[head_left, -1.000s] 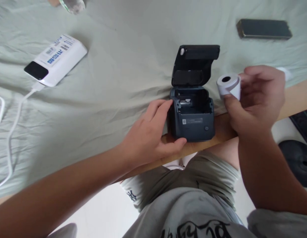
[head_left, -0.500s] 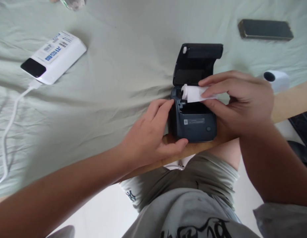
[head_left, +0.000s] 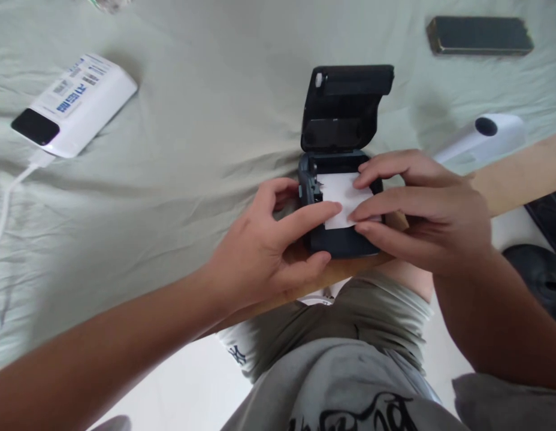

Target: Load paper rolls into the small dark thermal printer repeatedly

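Note:
A small dark label printer (head_left: 341, 242) sits at the table's near edge with its lid (head_left: 338, 133) tilted back open. White label paper (head_left: 334, 184) lies over the printer's bay and reaches towards its front wall; the roll under it is mostly hidden. My left hand (head_left: 269, 239) is around the printer's left side, one finger pressing on the paper and another digit at the front lower edge. From the right, my right hand (head_left: 431, 209) has its fingertips closed on the paper's right part.
A white device (head_left: 84, 108) with a printed label and a plugged-in cable (head_left: 6, 203) lies at the left. At the far right is a dark oblong block (head_left: 480, 36). A white roll (head_left: 507, 131) with a dark round end stands near the wooden table edge (head_left: 525, 173).
The white roll has gone down into the printer's bay, and its paper now stretches towards the front. A left finger has moved onto the paper. The view has shifted slightly.

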`<state>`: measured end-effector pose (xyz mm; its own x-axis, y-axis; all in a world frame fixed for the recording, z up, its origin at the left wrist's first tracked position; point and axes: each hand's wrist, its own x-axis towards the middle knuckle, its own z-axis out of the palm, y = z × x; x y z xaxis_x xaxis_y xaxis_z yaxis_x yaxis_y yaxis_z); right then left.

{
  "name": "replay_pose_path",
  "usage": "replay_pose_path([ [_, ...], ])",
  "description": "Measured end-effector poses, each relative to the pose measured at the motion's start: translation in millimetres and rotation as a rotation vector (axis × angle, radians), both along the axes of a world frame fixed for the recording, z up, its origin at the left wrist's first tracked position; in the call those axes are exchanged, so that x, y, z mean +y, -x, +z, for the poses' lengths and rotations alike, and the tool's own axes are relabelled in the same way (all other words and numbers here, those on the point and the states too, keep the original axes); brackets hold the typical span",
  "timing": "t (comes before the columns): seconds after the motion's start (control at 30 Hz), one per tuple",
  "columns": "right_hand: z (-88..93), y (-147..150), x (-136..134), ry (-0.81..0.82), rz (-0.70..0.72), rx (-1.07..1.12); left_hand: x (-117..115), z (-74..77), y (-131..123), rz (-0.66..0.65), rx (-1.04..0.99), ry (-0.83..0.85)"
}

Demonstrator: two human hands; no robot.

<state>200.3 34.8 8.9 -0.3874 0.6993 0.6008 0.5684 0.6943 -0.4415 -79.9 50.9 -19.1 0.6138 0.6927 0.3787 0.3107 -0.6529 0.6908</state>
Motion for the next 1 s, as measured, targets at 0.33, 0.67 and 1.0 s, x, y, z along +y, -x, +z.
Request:
replay_pose_path([
  [0.33,-14.0,-2,36,0.206,-0.286,0.315,-1,-5.0,1,0.004,0.045,-0.058],
  [0.67,-13.2,-5,13,0.273,-0.352,0.401,-8,-3.8,-1,0.037,0.09,-0.036],
  [1.0,-19.1,-15,23,0.658,-0.186,0.294,1,5.7,1,-0.003,0.149,0.038],
])
